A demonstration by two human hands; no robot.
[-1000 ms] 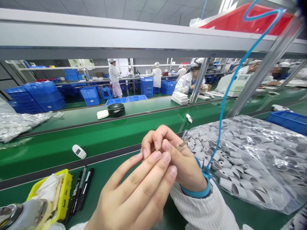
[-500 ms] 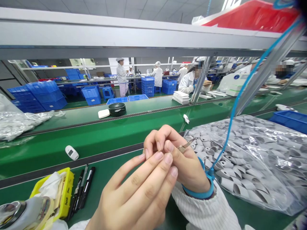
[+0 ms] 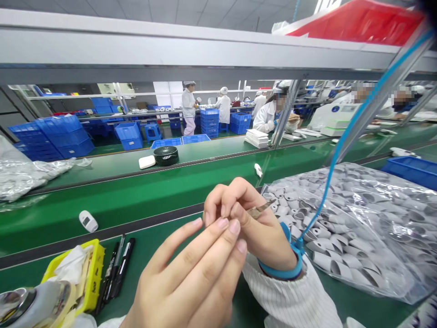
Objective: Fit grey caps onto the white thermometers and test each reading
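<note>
Leftward along the green belt (image 3: 153, 193), two small white devices, a near one (image 3: 88, 221) and a farther one (image 3: 258, 170), have slid since the earlier frame, and a standing worker (image 3: 189, 109) across the room has moved to the right. From my distant seat I see the right hand (image 3: 261, 234) curled, its fingers clamped on a thin brownish strip (image 3: 262, 209) whose tapered end sticks out behind the thumb. My left hand (image 3: 191, 273) brings its fingertips together against the right one's; its thumb is hidden, so I cannot tell whether it pinches anything.

I judge the strip light and fairly stiff, perhaps metal, with a smooth face that could slip; I would hold it along its broad flat part, clear of the narrow tip. Whatever sits between the fingertips is covered.

Beside the right hand, glossy, wrinkled clear film (image 3: 396, 273) spreads around matte gray shells (image 3: 341, 269), curved and hollow, many with slanted ends. A smooth blue wrist band (image 3: 282, 272) rings the wrist above a ribbed white sleeve (image 3: 290, 298).
</note>
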